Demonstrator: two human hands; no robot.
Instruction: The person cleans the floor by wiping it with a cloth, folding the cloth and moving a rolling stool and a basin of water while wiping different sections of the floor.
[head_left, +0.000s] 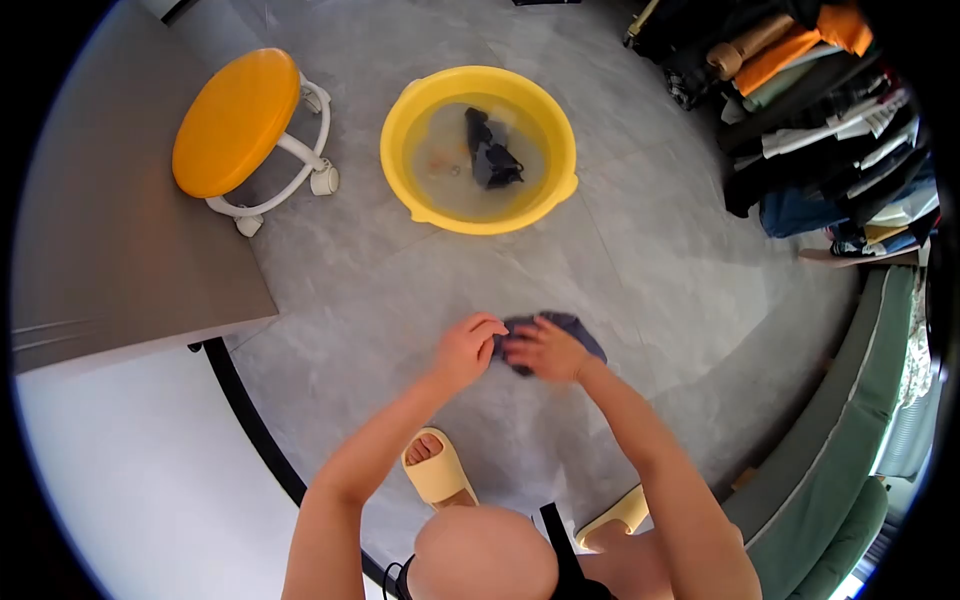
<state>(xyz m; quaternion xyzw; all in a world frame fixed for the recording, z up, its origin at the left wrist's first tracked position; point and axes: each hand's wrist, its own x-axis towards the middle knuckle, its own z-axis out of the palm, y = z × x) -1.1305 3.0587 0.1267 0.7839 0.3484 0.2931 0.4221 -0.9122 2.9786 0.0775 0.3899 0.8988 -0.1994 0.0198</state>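
Observation:
A dark blue cloth (580, 328) is bunched up between my two hands, in the middle of the view. Its exact kind does not show. My left hand (466, 352) is closed at the cloth's left end, fingers bent toward it. Across the top of the cloth lies my right hand (548, 350), gripping it, its fingers a little blurred by motion. Farther ahead stands a yellow basin (395, 150) with cloudy water in it. A dark piece of fabric (495, 165) lies partly sunk in that water.
An orange-topped stool (238, 122) on white casters stands at the left, beside a grey-brown cabinet (120, 230). Clothes (820, 130) hang at the upper right. A green sofa (830, 450) runs along the right. Yellow slippers (437, 470) are on my feet on the grey tiled floor.

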